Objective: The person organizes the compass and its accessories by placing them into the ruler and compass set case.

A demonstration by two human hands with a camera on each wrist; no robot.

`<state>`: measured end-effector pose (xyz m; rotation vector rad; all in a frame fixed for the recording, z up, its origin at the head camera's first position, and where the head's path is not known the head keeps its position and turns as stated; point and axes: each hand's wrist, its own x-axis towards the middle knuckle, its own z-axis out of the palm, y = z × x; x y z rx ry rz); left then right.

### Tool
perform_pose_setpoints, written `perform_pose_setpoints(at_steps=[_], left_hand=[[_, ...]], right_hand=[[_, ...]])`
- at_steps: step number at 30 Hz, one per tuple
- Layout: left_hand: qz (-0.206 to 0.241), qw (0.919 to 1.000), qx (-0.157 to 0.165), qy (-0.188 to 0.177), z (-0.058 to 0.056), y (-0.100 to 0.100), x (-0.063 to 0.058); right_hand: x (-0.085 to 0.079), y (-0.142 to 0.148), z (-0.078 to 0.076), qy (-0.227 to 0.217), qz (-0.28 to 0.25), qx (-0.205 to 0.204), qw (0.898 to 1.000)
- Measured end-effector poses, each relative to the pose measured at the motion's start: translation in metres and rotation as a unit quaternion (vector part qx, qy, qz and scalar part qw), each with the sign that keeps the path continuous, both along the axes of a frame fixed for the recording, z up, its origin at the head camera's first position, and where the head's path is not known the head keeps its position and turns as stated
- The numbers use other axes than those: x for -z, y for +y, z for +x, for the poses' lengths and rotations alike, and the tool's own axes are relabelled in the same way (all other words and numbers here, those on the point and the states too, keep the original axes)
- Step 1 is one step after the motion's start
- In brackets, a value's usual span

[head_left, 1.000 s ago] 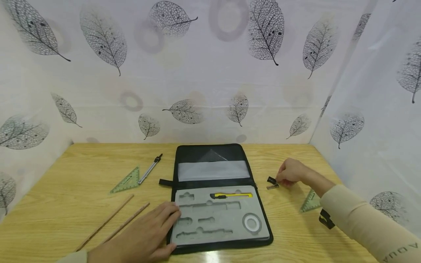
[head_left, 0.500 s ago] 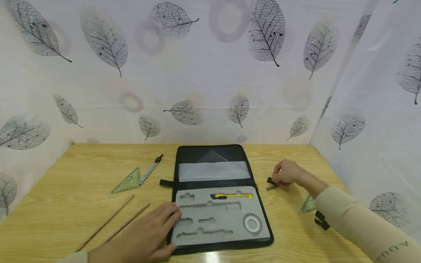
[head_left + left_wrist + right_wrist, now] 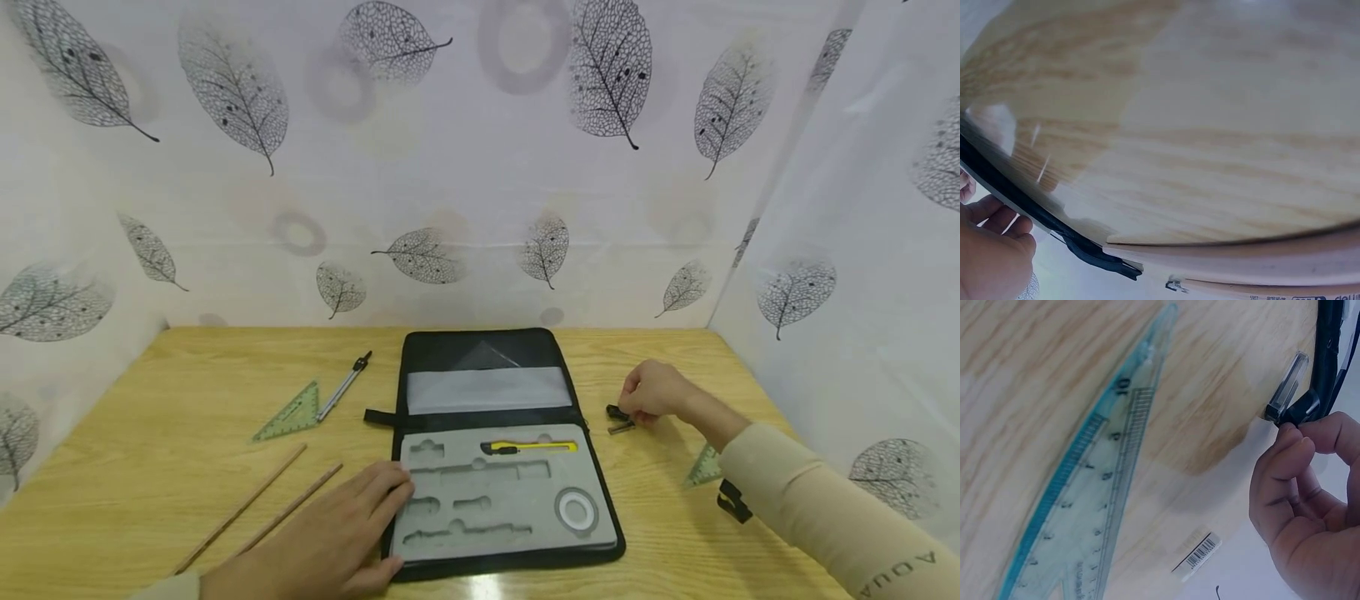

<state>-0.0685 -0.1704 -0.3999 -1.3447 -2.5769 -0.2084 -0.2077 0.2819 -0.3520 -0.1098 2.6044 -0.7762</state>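
Observation:
My right hand [image 3: 656, 393] pinches a small black piece [image 3: 1302, 407] between thumb and fingertips, low over the table right of the case. Its exact kind I cannot tell. Beside it lies a small clear box [image 3: 1286, 384] with a dark end, seen in the right wrist view. My left hand [image 3: 322, 533] rests along the left edge of the open black zip case [image 3: 517, 560], fingers relaxed at the rim. Inside the case, a grey foam insert [image 3: 502, 533] carries a yellow box cutter [image 3: 532, 447], a white tape roll [image 3: 577, 511] and several vacant recesses.
Left of the case lie a green set square [image 3: 292, 414], a compass [image 3: 345, 385] and two pencils [image 3: 243, 507], [image 3: 300, 500] partly behind my left hand. Another set square [image 3: 707, 467] and a black-and-yellow object [image 3: 732, 502] lie by my right sleeve. A leaf-patterned sheet [image 3: 480, 167] stands behind the table.
My right hand has shifted slightly left. The black piece in its fingertips tilted, then came down flatter beside the clear box. My left hand has stayed at the case edge.

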Motion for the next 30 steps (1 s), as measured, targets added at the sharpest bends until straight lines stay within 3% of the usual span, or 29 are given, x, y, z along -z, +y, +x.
perform_pose_setpoints(at_steps=[17, 24, 30], left_hand=[[-0.006, 1.0000, -0.007, -0.002, 0.002, 0.000, 0.000], [-0.031, 0.9991, -0.024, -0.017, 0.005, 0.003, -0.001], [-0.027, 0.9993, -0.024, -0.013, 0.007, 0.004, -0.001]], right_hand=[[-0.011, -0.029, 0.008, 0.021, -0.010, -0.025, 0.999], [-0.019, -0.047, 0.019, 0.028, -0.022, -0.045, 0.998], [-0.021, -0.066, 0.032, 0.028, -0.038, -0.076, 0.996]])
